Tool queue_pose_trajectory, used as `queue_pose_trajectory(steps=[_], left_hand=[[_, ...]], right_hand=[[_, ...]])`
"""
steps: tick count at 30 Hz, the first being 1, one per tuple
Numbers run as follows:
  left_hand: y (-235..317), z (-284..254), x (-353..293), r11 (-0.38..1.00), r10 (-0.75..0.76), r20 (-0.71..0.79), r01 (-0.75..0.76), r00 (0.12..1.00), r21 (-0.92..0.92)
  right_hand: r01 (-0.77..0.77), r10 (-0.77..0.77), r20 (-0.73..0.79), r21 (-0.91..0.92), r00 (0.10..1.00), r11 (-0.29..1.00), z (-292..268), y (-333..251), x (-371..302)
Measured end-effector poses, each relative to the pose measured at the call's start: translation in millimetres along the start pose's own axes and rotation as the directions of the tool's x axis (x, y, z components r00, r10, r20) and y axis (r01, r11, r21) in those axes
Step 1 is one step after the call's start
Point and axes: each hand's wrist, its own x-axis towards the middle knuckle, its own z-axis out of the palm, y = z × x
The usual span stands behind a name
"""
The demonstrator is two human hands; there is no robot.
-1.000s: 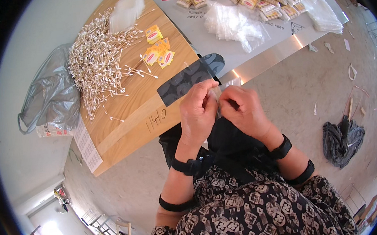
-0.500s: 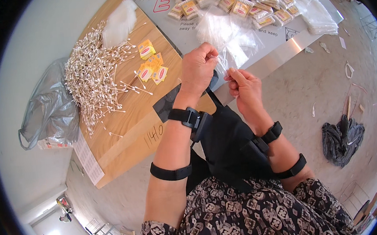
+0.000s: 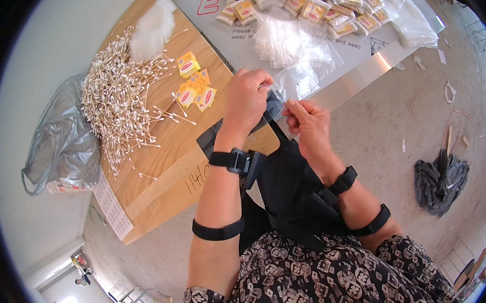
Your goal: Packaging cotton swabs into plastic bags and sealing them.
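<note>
Just in front of my body, my left hand (image 3: 246,101) and my right hand (image 3: 310,125) are close together, both closed in a pinch. A thin clear plastic bag (image 3: 278,105) stretches between their fingertips; its outline is hard to make out. Beyond the fingers, a fanned stack of clear plastic bags (image 3: 289,44) lies on the grey board (image 3: 214,24), with a shiny loose part (image 3: 307,82) reaching toward my hands. Left of my left hand, yellow and white printed cards (image 3: 189,93) rest on the wooden table.
A big heap of cotton swabs (image 3: 118,101) covers the wooden table (image 3: 155,186), beside more clear bags (image 3: 153,31). Filled swab packs (image 3: 315,8) are piled at the far side. A grey plastic bag (image 3: 64,138) stands at left; a black bag (image 3: 441,182) lies on the floor.
Both hands have come slightly nearer to my body and a little to the left, still pinching the clear bag. More of the fanned bag stack now shows.
</note>
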Motion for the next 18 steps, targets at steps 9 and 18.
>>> queue_pose_trajectory(steps=[9, 18], left_hand=[[-8, -23, -27, 0.865, -0.289, 0.004, 0.263, 0.957, -0.428], [-22, -22, -53, 0.945, 0.035, -0.266, 0.055, 0.963, 0.324]], right_hand=[[0.142, -0.125, 0.112, -0.155, 0.986, 0.978, 17, 24, -24], [0.548, -0.472, 0.286, -0.527, 0.834, 0.65, 30, 48, -29]])
